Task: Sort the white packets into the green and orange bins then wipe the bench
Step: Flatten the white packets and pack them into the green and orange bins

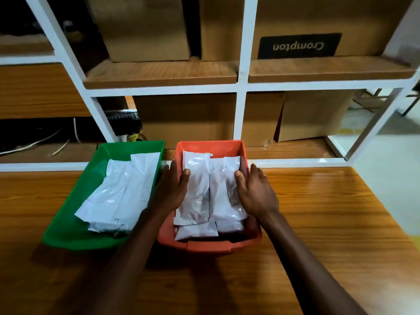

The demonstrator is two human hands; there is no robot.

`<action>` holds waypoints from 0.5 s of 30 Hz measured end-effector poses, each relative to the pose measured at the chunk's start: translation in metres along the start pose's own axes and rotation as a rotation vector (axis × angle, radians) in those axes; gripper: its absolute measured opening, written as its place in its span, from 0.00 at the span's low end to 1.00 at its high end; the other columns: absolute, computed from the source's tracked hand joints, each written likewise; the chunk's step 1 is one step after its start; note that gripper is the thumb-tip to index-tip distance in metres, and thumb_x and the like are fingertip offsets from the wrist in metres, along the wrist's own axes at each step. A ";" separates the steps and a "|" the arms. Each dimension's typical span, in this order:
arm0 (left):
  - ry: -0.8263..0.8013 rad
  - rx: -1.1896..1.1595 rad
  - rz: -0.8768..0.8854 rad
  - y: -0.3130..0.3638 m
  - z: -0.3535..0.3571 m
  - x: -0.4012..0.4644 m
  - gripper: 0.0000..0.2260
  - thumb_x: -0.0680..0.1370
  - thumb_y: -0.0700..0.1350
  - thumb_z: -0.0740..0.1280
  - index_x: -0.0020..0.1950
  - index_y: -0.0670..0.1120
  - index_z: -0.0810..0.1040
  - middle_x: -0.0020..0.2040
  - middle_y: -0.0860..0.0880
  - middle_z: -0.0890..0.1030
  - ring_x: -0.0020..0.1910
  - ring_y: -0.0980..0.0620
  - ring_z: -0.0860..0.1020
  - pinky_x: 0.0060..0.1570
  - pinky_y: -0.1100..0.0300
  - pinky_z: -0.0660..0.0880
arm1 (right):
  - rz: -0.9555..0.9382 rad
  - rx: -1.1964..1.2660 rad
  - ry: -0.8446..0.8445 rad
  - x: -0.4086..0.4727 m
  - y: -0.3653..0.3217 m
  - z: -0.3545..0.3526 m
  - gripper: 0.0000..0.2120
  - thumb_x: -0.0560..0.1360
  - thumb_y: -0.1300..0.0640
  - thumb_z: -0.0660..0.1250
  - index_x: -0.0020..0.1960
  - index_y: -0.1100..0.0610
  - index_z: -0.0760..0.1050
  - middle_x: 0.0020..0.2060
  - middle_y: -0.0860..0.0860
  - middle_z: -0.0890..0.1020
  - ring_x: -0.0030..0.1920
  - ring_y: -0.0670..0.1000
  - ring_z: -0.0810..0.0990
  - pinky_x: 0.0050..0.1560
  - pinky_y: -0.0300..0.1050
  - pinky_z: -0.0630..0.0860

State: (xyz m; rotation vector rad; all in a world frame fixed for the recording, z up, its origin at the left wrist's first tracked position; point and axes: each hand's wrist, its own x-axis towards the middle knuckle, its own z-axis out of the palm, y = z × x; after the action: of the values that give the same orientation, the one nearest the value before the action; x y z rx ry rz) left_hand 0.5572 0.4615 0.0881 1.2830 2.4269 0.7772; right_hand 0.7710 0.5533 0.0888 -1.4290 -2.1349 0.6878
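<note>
A white metal shelving rack with wooden boards (242, 71) rises at the far edge, its bays filled with brown cardboard boxes (186, 119); one upper box carries a black label reading "Crompton" upside down (299, 45). In front of it spreads the glossy wooden bench (318, 223). On the bench stand two shallow plastic bins side by side, nearly touching: a green rectangular bin (68, 233) on the left and an orange rectangular bin (209, 245) on the right. The green bin holds a loose heap of white plastic packets (118, 196), lying flat and overlapping. The orange bin holds its own stack of white packets (204, 192), two lying side by side on top of others.

Both bare forearms reach toward the orange bin. The left hand (171, 189) lies along the bin's left wall, fingers straight outside it, thumb on the top packet. The right hand (256, 192) mirrors it at the right wall, fingers extended, thumb touching the packets. The hands are apart, with the stack between them.
</note>
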 end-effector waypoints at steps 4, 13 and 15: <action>-0.017 0.007 -0.068 0.002 0.001 0.007 0.30 0.83 0.61 0.50 0.81 0.51 0.49 0.79 0.41 0.60 0.75 0.38 0.64 0.70 0.45 0.64 | 0.079 0.058 -0.096 0.006 0.007 0.006 0.27 0.82 0.37 0.52 0.68 0.59 0.63 0.63 0.64 0.76 0.62 0.66 0.76 0.50 0.56 0.71; -0.011 -0.057 -0.074 -0.001 0.003 0.011 0.25 0.85 0.57 0.49 0.81 0.53 0.49 0.80 0.42 0.58 0.75 0.37 0.63 0.70 0.47 0.63 | 0.282 0.585 -0.181 0.010 0.014 0.014 0.18 0.82 0.39 0.54 0.67 0.42 0.74 0.59 0.46 0.83 0.58 0.52 0.81 0.62 0.58 0.77; 0.001 -0.090 -0.079 -0.001 0.003 0.013 0.24 0.85 0.54 0.51 0.81 0.53 0.51 0.79 0.42 0.60 0.75 0.38 0.64 0.69 0.47 0.63 | 0.320 0.664 -0.193 0.012 0.013 0.013 0.17 0.83 0.42 0.55 0.66 0.41 0.76 0.55 0.47 0.84 0.55 0.52 0.84 0.60 0.60 0.79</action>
State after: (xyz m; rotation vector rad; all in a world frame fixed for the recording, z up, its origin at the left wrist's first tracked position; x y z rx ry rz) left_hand 0.5506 0.4728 0.0851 1.1469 2.3981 0.8553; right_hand 0.7682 0.5667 0.0717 -1.3561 -1.5657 1.5351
